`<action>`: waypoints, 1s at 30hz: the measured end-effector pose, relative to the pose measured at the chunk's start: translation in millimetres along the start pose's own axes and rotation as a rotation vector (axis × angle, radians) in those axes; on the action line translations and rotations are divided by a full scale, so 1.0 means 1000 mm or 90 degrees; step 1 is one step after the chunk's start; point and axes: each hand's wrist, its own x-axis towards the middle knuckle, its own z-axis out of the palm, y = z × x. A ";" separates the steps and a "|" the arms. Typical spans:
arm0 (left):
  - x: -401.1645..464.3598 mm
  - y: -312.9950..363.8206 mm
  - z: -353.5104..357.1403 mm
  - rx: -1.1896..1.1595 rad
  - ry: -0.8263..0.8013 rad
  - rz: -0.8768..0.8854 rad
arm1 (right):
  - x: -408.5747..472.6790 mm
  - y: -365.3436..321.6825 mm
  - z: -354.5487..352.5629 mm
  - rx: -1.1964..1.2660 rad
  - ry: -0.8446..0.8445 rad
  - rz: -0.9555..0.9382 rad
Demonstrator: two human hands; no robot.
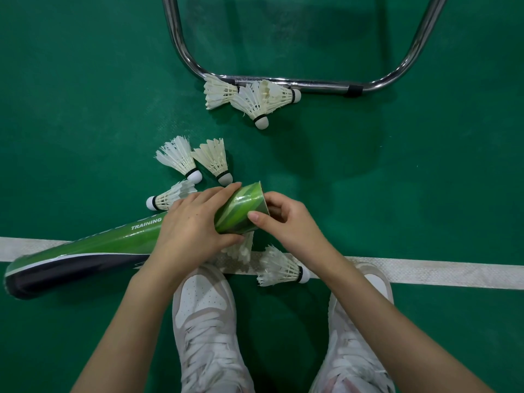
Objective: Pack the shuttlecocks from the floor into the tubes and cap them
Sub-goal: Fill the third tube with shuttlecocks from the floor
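Observation:
A long green tube (93, 245) marked TRAINING lies tilted across the floor, its open end at centre. My left hand (192, 231) grips the tube near that end. My right hand (283, 219) has its fingers at the tube's mouth and its thumb on the rim; what they hold is hidden. White feather shuttlecocks lie loose: two (181, 158) (214, 160) above the tube, one (167, 198) by my left hand, one (280, 268) on the white line, one (241, 249) partly under the tube. Three more (252, 99) cluster by the chrome frame.
A bent chrome tube frame (283, 83) rests on the green court floor at the top. A white court line (425, 272) crosses the lower middle. My two white shoes (204, 310) (357, 336) stand below the hands.

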 end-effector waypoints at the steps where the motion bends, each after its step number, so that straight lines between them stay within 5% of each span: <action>1: 0.000 -0.002 -0.001 0.003 0.002 -0.005 | -0.001 0.002 -0.001 -0.024 0.023 -0.011; 6: -0.002 -0.019 -0.009 -0.005 0.023 -0.045 | -0.005 0.020 -0.010 -0.108 0.085 0.026; 14: -0.002 -0.024 -0.014 -0.022 0.051 -0.057 | 0.004 0.038 0.015 -0.352 -0.051 0.065; 21: -0.003 -0.024 -0.015 -0.022 0.052 -0.057 | 0.012 0.039 0.033 -0.527 -0.053 0.041; 30: -0.004 -0.023 -0.015 -0.019 0.058 -0.049 | 0.010 0.045 0.012 -0.357 0.007 0.034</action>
